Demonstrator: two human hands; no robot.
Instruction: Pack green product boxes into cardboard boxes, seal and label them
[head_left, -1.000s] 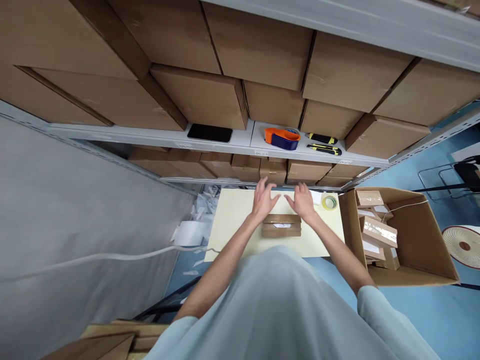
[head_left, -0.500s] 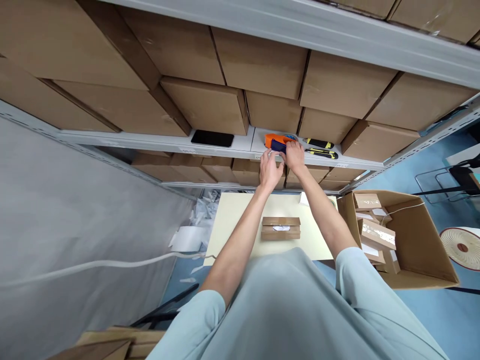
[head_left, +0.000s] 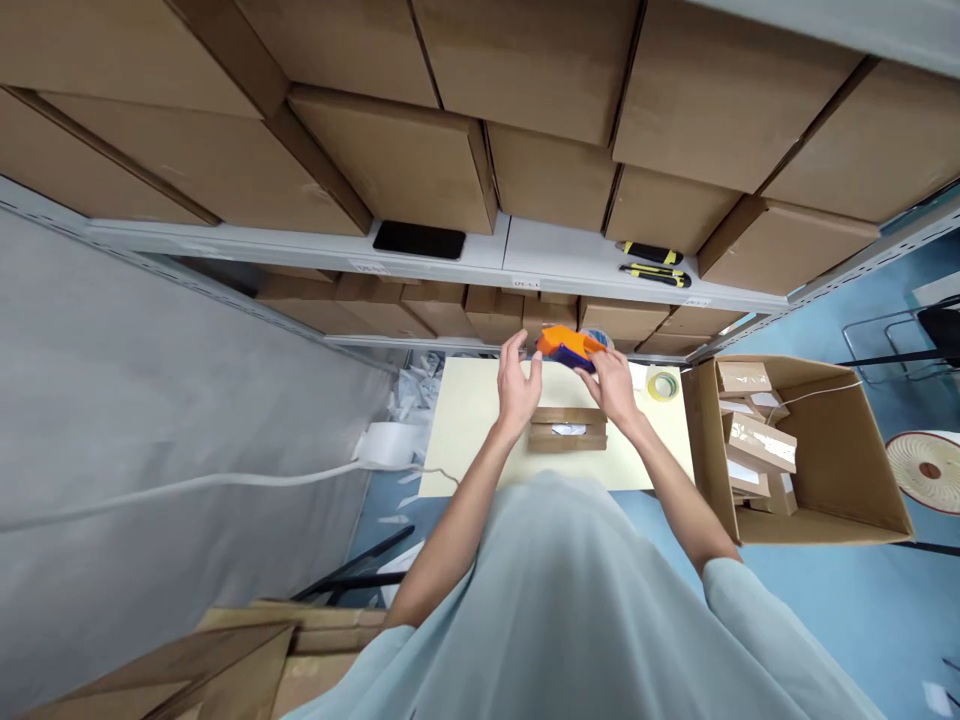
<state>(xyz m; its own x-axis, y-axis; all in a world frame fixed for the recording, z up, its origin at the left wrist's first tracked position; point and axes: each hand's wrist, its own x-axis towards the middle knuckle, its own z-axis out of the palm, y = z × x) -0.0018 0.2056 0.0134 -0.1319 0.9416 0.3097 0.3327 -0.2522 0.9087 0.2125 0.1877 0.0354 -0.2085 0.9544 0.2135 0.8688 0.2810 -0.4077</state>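
My right hand (head_left: pixel 613 386) grips an orange and dark blue tape dispenser (head_left: pixel 567 345) with a roll of tape at its right end, held up above the far part of the cream table (head_left: pixel 480 410). Just left of the dispenser is my left hand (head_left: pixel 519 385), fingers apart and holding nothing. A small brown cardboard box (head_left: pixel 568 440) with its top flaps parted lies on the table below my hands. Something white shows through its gap.
Two utility knives (head_left: pixel 654 264) and a black phone (head_left: pixel 419 240) lie on the shelf (head_left: pixel 547 250) among cardboard boxes. A yellowish tape roll (head_left: pixel 663 385) is at the table's right. Beside it stands a large carton (head_left: pixel 847 450) holding several small boxes.
The tape dispenser has come off the shelf and down toward me in my right hand. My left hand has moved away from it and spread its fingers.
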